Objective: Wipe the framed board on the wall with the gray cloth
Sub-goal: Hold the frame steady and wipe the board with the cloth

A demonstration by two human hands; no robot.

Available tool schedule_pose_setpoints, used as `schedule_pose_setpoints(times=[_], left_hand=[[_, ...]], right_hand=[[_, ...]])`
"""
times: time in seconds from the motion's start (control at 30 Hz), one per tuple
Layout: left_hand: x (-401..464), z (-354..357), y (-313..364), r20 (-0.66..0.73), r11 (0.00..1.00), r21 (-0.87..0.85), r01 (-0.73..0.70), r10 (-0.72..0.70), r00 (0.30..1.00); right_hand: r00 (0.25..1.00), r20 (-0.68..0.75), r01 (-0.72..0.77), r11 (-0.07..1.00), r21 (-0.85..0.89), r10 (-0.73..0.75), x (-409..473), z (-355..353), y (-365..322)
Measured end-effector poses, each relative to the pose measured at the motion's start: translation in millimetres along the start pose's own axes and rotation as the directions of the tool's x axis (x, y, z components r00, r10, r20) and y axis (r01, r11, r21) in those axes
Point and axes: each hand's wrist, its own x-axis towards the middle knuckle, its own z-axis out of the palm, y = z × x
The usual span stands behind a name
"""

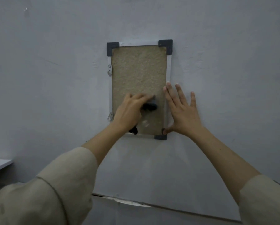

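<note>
tan framed board (138,70), dark corner caps

Speckled tan board (138,70), dark-cornered silvery frame (165,44), seemingly dark gray cloth (37,106).

No readable text, label, brand or number anywhere (the framed board (138,75) bears none); nor the wall (54,62).
</note>
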Motion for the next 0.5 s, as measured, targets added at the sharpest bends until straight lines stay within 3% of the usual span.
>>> schedule_pose_setpoints(times=[0.07, 0.13, 0.2, 0.27, 0.37, 0.43, 0.5], left_hand=[[8.1, -4.7, -4.4, -0.169, 0.961, -0.109, 0.255, -0.271, 0.948], [8.3, 1.1, 4.3, -0.236, 0.899, -0.187, 0.396, -0.432, 0.870], [0.0, 14.6, 22.2, -0.194, 0.920, -0.170, 0.353, -0.383, 0.903], [-12.3, 25.4, 38.1, -0.090, 0.978, -0.111, 0.179, -0.189, 0.978], [-11.4, 19.0, 27.9, -0.004, 0.999, -0.051, 0.001, -0.001, 1.000], [0.5, 6.5, 11.2, -0.067, 0.991, -0.087, 0.104, -0.110, 0.992], [9.8, -1.9, 0.6, -0.173, 0.936, -0.195, 0.293, -0.327, 0.929]], right_hand=[[1.000, -0.004, 0.000, 1.000, -0.005, 0.000, 0.3, 1.0, -0.1], [1.000, -0.006, -0.004, 1.000, -0.003, 0.004, 1.1, 2.0, -0.4], [1.000, -0.006, -0.003, 1.000, 0.001, 0.003, 1.4, 3.1, -0.5], [1.000, -0.006, -0.004, 1.000, 0.004, 0.004, 1.3, 3.2, -1.3], [1.000, -0.005, -0.005, 1.000, 0.005, 0.005, 0.9, 2.7, -0.5], [1.000, -0.003, -0.004, 1.000, 0.011, 0.004, 0.6, 2.5, 0.6], [1.000, -0.002, -0.002, 1.000, 0.014, 0.002, 0.6, 2.5, 0.9]])
